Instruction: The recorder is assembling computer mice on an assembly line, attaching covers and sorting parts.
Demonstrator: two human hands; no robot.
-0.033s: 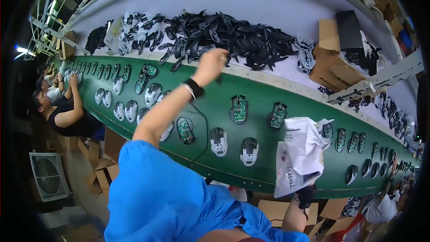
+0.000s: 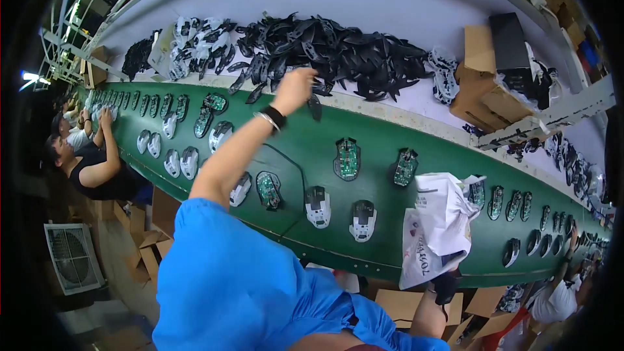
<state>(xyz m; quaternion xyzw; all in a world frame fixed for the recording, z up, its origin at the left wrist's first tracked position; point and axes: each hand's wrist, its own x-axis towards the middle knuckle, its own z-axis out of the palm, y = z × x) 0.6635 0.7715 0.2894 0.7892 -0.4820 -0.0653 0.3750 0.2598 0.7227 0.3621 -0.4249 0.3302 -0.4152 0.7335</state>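
Note:
My left hand [image 2: 294, 91] reaches over the near edge of a heap of black curved plastic shells [image 2: 331, 49]. Its fingers are curled together, and what they pinch, if anything, is hidden. Just below the fingertips a single black shell [image 2: 314, 108] sits at the belt's far edge; whether it is touched I cannot tell. A black wristband with a dark cord is on my left wrist. Low on the right, my right hand [image 2: 446, 284], in a dark glove, grips a crumpled white plastic bag [image 2: 434, 227] from below; the bag covers most of its fingers.
Mouse bases with green circuit boards [image 2: 347, 159] and grey-white mouse shells [image 2: 318, 207] stand in rows on the green belt [image 2: 380, 224]. Translucent bagged parts [image 2: 195, 45] lie on the back shelf, with a cardboard box [image 2: 484, 94] at right. A co-worker [image 2: 91, 162] sits at left.
My left hand and forearm have shifted a little to the left, showing more of the single black shell. My right hand and the white bag have hardly moved.

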